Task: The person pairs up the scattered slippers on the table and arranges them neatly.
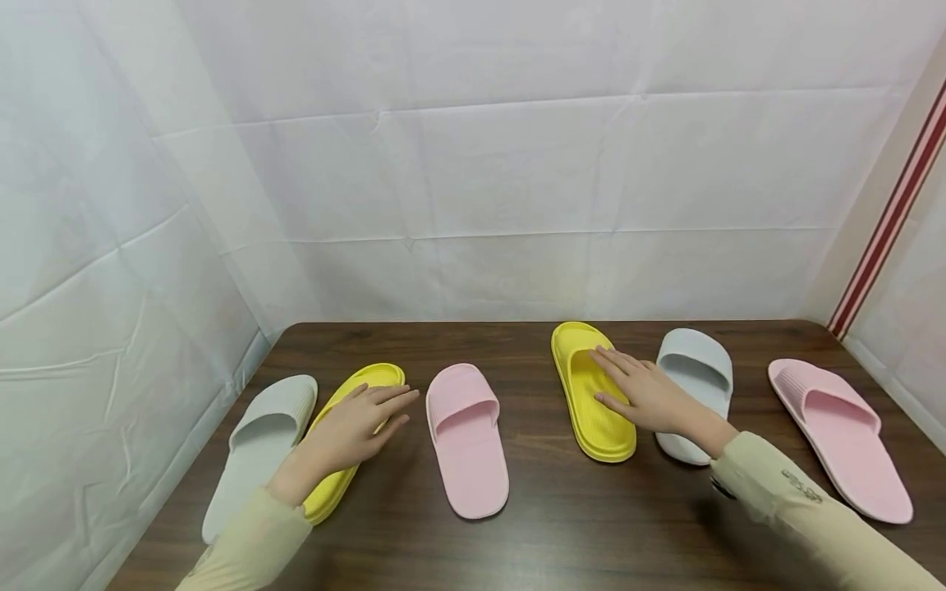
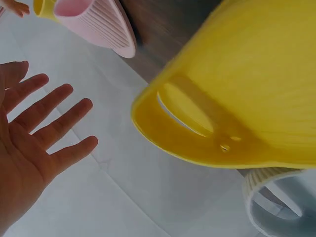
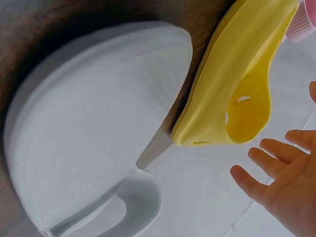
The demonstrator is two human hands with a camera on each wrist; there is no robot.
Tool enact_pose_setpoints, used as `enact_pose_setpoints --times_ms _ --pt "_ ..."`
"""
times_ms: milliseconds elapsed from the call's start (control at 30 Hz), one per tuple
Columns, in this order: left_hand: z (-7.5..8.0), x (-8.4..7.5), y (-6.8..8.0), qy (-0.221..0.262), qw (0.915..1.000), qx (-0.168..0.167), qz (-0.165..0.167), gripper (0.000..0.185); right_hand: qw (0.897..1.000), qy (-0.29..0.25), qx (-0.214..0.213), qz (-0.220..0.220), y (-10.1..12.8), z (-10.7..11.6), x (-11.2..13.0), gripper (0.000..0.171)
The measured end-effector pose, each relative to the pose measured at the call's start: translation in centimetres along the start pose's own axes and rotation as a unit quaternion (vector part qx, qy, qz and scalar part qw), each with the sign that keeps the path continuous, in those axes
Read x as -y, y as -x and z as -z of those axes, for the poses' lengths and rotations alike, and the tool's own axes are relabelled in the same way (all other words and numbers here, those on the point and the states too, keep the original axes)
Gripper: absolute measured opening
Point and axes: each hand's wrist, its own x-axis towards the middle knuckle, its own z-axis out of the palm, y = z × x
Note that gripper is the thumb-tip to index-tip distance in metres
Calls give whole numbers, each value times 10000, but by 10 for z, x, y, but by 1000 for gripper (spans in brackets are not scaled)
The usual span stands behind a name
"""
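My left hand (image 1: pixel 351 431) hovers over the left yellow slipper (image 1: pixel 382 375), fingers spread and straight, covering the slipper's middle. In the left wrist view the palm of the left hand (image 2: pixel 34 131) shows bare, apart from the yellow slipper (image 2: pixel 256 89). My right hand (image 1: pixel 646 390) reaches over the right yellow slipper (image 1: pixel 599 423), its fingers overlapping the strap opening. That hand (image 3: pixel 291 173) also holds nothing in the right wrist view, with the yellow slipper (image 3: pixel 217 94) beside it. A white slipper (image 1: pixel 698 349) lies partly hidden under the right wrist.
Another white slipper (image 1: pixel 254 464) lies at the table's left side. One pink slipper (image 1: pixel 473 472) lies between the hands, another pink slipper (image 1: pixel 861 447) at far right. Toes point toward the back of the brown wooden table (image 1: pixel 547 533). White cloth (image 1: pixel 517 172) hangs behind and at both sides.
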Motion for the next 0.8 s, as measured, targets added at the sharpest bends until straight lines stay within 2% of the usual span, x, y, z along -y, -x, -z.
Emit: enact_pose_setpoints --times_ms 167,467,800 --pt "1 9 7 -210 9995 -192 -160 30 9999 -80 -83 -95 -7 1 -1 60" --pt "1 22 20 -192 9997 -41 132 29 9998 27 -169 -119 -21 -1 -7 56" --pt "-2 36 27 -263 9992 79 279 35 9993 46 -348 -151 -29 -2 -11 50"
